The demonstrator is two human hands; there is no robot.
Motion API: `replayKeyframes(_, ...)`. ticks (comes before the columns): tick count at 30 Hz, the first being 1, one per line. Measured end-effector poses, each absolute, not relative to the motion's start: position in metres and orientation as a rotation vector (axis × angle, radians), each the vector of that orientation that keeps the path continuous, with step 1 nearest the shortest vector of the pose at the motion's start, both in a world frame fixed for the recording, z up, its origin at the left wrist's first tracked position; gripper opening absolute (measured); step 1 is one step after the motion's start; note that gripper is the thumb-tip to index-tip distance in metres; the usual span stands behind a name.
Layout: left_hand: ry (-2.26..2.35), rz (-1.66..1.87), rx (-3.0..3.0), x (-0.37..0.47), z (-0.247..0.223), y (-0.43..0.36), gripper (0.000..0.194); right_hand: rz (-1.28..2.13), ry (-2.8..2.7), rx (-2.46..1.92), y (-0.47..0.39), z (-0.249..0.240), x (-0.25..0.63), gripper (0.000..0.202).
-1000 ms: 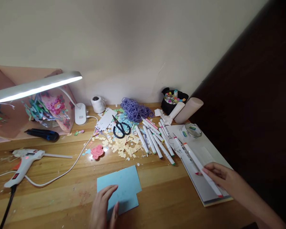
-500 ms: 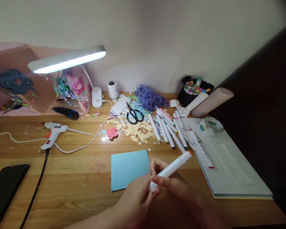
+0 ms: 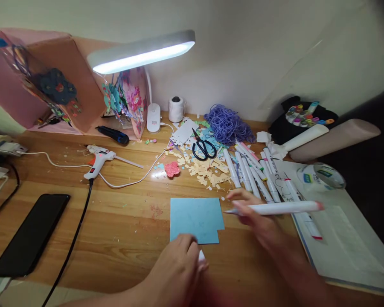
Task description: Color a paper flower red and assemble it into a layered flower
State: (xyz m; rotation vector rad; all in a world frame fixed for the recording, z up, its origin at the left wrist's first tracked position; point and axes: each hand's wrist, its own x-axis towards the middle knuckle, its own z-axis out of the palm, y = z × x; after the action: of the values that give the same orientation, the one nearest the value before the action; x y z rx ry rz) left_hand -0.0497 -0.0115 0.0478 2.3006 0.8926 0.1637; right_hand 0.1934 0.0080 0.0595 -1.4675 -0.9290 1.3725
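A white marker (image 3: 278, 208) with its pointed tip bare lies in my right hand (image 3: 254, 213), its tip toward the left and its reddish end toward the right. My left hand (image 3: 181, 260) is closed around a small white piece (image 3: 201, 256), likely the marker's cap, of which only part shows. Under and beyond my left hand's knuckles lies a blue sheet of card (image 3: 195, 217) with a notch at its lower right corner. A pink flower-shaped cutout (image 3: 172, 169) rests farther back on the table.
Black scissors (image 3: 204, 145), paper scraps (image 3: 211, 172), purple yarn (image 3: 228, 123) and loose markers (image 3: 249, 170) lie at the back. A glue gun (image 3: 99, 160) and phone (image 3: 32, 234) are at left. Tape (image 3: 321, 175) sits on a pad (image 3: 339, 226) at right; a lamp (image 3: 144, 51) hangs above.
The marker has come apart at its tip end; my right hand has moved right with it, away from my left hand. The view has shifted, and more of the left side shows.
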Motion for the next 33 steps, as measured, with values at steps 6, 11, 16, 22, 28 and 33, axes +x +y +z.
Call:
replayKeyframes(6,1.260,0.323,3.035,-0.012,-0.002,-0.014,0.031,1.292,-1.266,-1.433,0.044,0.022,0.094,0.020)
replayKeyframes(11,1.278,0.228,3.129,-0.010,-0.002,-0.016,0.028,1.139,-1.387,-1.544,0.051,0.007,0.085,0.025)
replayKeyframes(16,1.382,0.317,3.066,-0.011,-0.002,-0.018,0.017,1.010,-1.471,-1.669,0.050,0.002,0.090,0.031)
replayKeyframes(22,1.267,0.145,3.089,-0.015,0.009,-0.017,0.021,0.965,-1.548,-1.727,0.048,0.000,0.088,0.030)
replayKeyframes(28,1.224,0.106,3.096,-0.014,0.015,-0.013,0.023,0.949,-1.538,-1.764,0.049,0.004,0.087,0.029)
replayKeyframes(33,1.221,0.064,3.110,-0.014,0.019,-0.011,0.027,0.907,-1.537,-1.759,0.049,0.002,0.088,0.028)
